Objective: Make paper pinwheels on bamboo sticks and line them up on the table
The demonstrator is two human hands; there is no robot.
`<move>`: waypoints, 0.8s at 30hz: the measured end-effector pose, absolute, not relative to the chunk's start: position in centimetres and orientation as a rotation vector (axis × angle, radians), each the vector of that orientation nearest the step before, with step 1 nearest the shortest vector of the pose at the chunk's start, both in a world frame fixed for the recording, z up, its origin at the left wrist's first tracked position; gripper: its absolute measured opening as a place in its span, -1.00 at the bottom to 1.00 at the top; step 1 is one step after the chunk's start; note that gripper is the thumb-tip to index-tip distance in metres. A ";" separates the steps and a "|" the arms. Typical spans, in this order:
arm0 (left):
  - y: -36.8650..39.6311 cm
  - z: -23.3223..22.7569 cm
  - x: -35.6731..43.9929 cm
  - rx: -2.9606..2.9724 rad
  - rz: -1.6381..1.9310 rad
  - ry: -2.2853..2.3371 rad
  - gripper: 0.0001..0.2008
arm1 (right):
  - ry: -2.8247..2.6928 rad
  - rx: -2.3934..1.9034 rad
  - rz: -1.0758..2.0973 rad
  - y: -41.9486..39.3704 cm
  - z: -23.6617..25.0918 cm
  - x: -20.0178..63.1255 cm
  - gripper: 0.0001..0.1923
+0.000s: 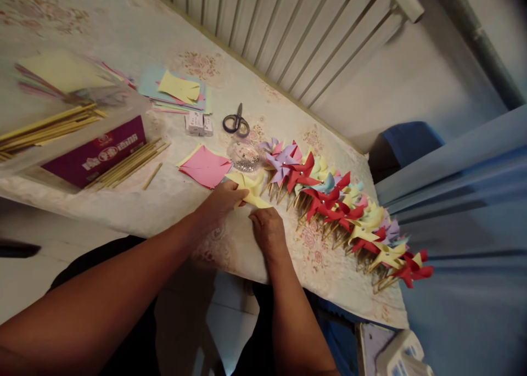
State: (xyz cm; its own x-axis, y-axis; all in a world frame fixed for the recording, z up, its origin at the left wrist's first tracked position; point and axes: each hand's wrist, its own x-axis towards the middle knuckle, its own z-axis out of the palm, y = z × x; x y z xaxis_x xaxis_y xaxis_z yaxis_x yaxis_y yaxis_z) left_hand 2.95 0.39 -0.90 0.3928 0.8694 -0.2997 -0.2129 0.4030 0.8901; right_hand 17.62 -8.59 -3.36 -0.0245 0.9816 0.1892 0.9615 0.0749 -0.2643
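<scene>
A yellow paper pinwheel [252, 185] with curled blades is between my two hands, over the near part of the table. My left hand [225, 196] grips it from the left, thumb lying across the paper. My right hand [267, 226] has its fingers curled at the lower right blade; what they pinch is mostly hidden. Just left of the pinwheel lies a stack of cut pink paper squares [206, 167]. Behind it sits a clear dish of small pins [246, 157]. Dark-handled scissors [236, 123] lie farther back.
Rows of finished pinwheels [329, 200] on sticks cover the table's right side. At left stand a plastic box of sticks [93, 151] and a loose stick bundle [127, 167]. Small white boxes [198, 123] and coloured paper [177, 88] lie farther back. A radiator [267, 30] borders the table.
</scene>
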 end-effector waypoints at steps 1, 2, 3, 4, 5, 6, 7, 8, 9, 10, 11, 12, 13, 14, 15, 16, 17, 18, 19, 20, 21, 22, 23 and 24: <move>0.4 -1.0 2.9 0.880 0.819 0.894 -0.89 | -2.040 -1.943 0.082 -8.6 -3.4 17.5 -0.86; 0.4 -0.9 2.9 0.875 0.822 0.889 -0.89 | -2.038 -1.949 0.073 -8.5 -3.4 17.4 -0.86; 0.4 -0.8 2.8 0.869 0.823 0.886 -0.89 | -2.035 -1.958 0.059 -8.5 -3.4 17.3 -0.86; 0.4 -0.7 2.8 0.868 0.823 0.890 -0.88 | -2.033 -1.968 0.043 -8.5 -3.4 17.2 -0.86; 0.3 -0.4 2.7 0.870 0.823 0.899 -0.87 | -2.032 -1.975 0.027 -8.6 -3.4 17.2 -0.85; 0.3 -0.2 2.6 0.875 0.820 0.907 -0.87 | -2.034 -1.981 0.014 -8.6 -3.3 17.1 -0.84; 0.2 0.0 2.6 0.876 0.816 0.914 -0.86 | -2.036 -1.988 0.007 -8.6 -3.3 17.0 -0.82; 0.2 0.2 2.5 0.874 0.813 0.922 -0.86 | -2.038 -1.994 0.004 -8.7 -3.3 17.0 -0.80; 0.1 0.4 2.5 0.869 0.812 0.927 -0.85 | -2.038 -2.002 0.002 -8.7 -3.2 16.9 -0.77; 0.1 0.5 2.4 0.863 0.811 0.925 -0.85 | -2.037 -2.011 -0.001 -8.8 -3.2 16.9 -0.75; 0.1 0.5 2.4 0.858 0.812 0.922 -0.86 | -2.033 -2.024 -0.008 -8.8 -3.2 16.8 -0.74; 0.1 0.5 2.4 0.858 0.813 0.921 -0.86 | -2.027 -2.039 -0.019 -8.9 -3.1 16.8 -0.74; 0.1 0.4 2.4 0.861 0.813 0.923 -0.86 | -2.023 -2.056 -0.031 -8.9 -3.1 16.7 -0.73; 0.1 0.4 2.5 0.865 0.813 0.925 -0.86 | -2.020 -2.075 -0.041 -8.9 -3.0 16.6 -0.74; 0.1 0.3 2.5 0.869 0.813 0.926 -0.87 | -2.019 -2.095 -0.047 -9.0 -3.0 16.5 -0.74; 0.1 0.3 2.5 0.873 0.815 0.928 -0.87 | -2.019 -2.114 -0.052 -9.0 -2.9 16.4 -0.74; 0.1 0.3 2.5 0.878 0.818 0.929 -0.87 | -2.019 -2.131 -0.057 -9.0 -2.9 16.2 -0.75; 0.1 0.3 2.4 0.884 0.822 0.929 -0.86 | -2.018 -2.143 -0.065 -9.0 -2.8 16.1 -0.75; 0.0 0.3 2.4 0.888 0.825 0.930 -0.86 | -2.017 -2.152 -0.074 -9.1 -2.8 16.1 -0.76; 0.0 0.4 2.4 0.892 0.827 0.933 -0.86 | -2.014 -2.159 -0.083 -9.1 -2.7 16.0 -0.77; 0.0 0.4 2.4 0.896 0.825 0.937 -0.86 | -2.012 -2.165 -0.091 -9.1 -2.7 15.9 -0.78; 0.0 0.5 2.4 0.900 0.821 0.942 -0.86 | -2.008 -2.173 -0.096 -9.1 -2.7 15.9 -0.79; -0.1 0.5 2.4 0.905 0.814 0.945 -0.86 | -2.002 -2.184 -0.099 -9.1 -2.7 15.9 -0.79; -0.1 0.5 2.4 0.909 0.808 0.947 -0.86 | -1.997 -2.196 -0.098 -9.1 -2.7 15.9 -0.79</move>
State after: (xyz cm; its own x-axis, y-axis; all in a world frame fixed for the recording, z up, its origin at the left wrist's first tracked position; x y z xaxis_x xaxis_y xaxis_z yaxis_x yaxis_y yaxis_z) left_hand 2.45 -0.07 0.51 0.3668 0.8757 -0.3139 -0.1723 0.3955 0.9022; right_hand 15.88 -9.13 -2.65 0.1000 0.9815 0.1631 0.9928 -0.0874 -0.0824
